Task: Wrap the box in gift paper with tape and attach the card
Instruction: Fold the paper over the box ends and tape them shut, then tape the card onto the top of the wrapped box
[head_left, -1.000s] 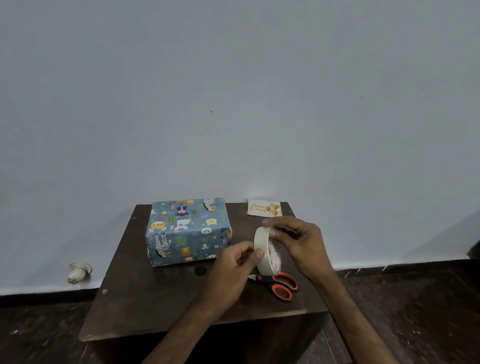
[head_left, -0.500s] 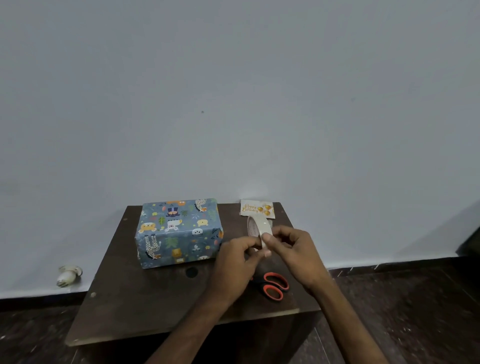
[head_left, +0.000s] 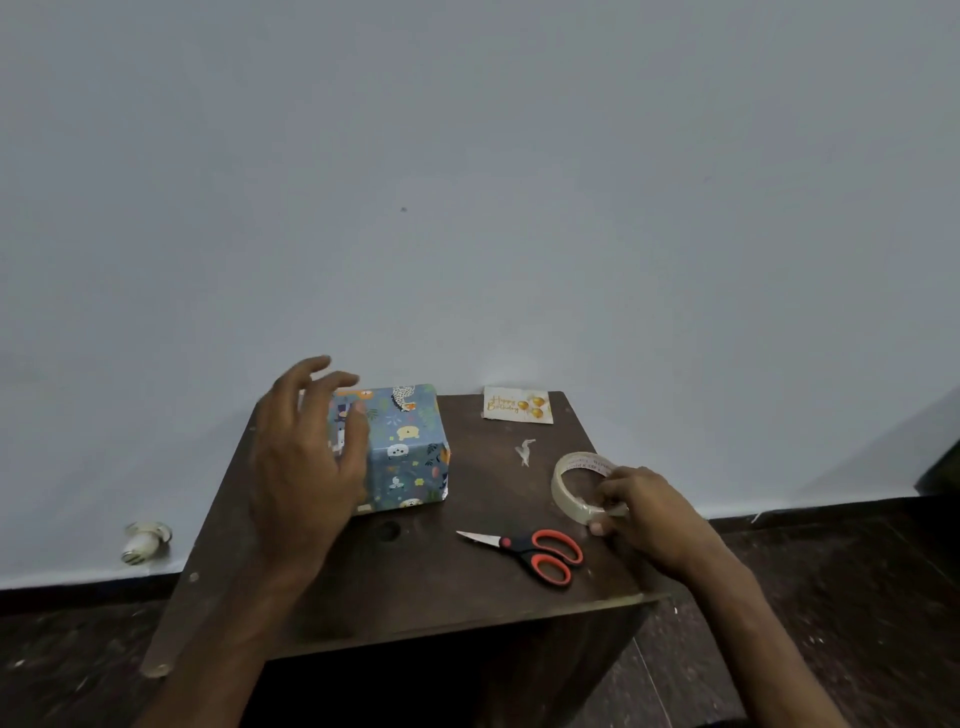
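Your right hand (head_left: 644, 514) pinches the tape roll (head_left: 560, 491) at its near rim. Your left hand (head_left: 306, 467) is spread wide over the box (head_left: 410, 447) — I can't tell if it touches. The box sits back left on the table (head_left: 415, 587), fully covered in blue animal-print paper. The card (head_left: 518, 405) lies well apart at the back — attaching it looks like what's left.

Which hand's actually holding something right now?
The right hand: it pinches the tape roll near the table's right edge. The left hand is spread open by the box and grips nothing.
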